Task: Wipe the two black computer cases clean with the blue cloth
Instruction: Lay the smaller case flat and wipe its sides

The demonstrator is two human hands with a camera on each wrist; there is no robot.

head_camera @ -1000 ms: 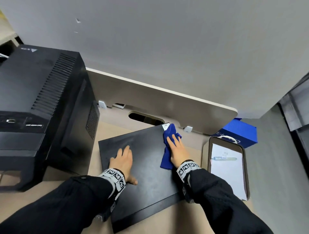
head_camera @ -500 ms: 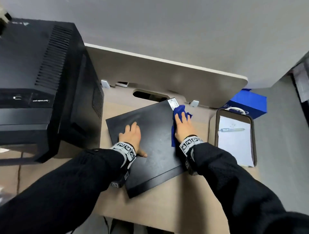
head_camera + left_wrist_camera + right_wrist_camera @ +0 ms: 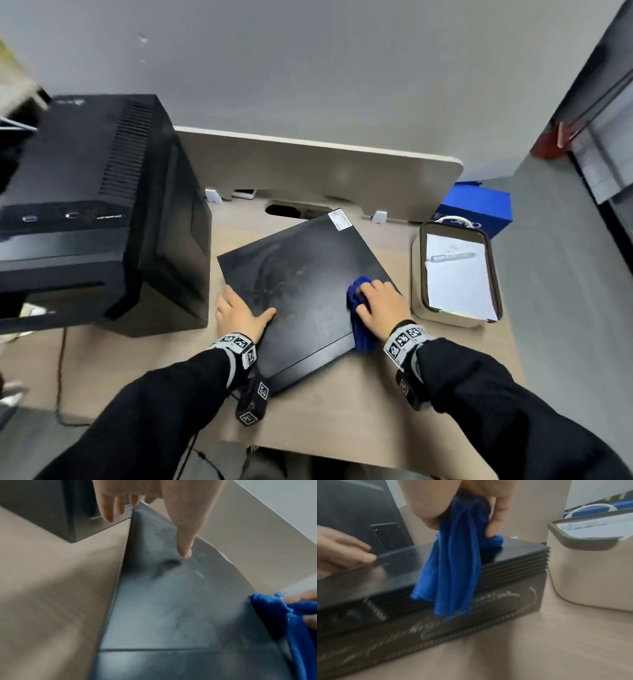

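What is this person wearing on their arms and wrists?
Long black sleeves cover both arms. Each wrist carries a light band printed with black-and-white square code markers, with a small black block bearing the same markers strapped beneath. The left hand and right hand are bare.

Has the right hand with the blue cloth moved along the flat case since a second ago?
Yes. The right hand and blue cloth have come from the far corner beside the white sticker to the flat case's near right edge.
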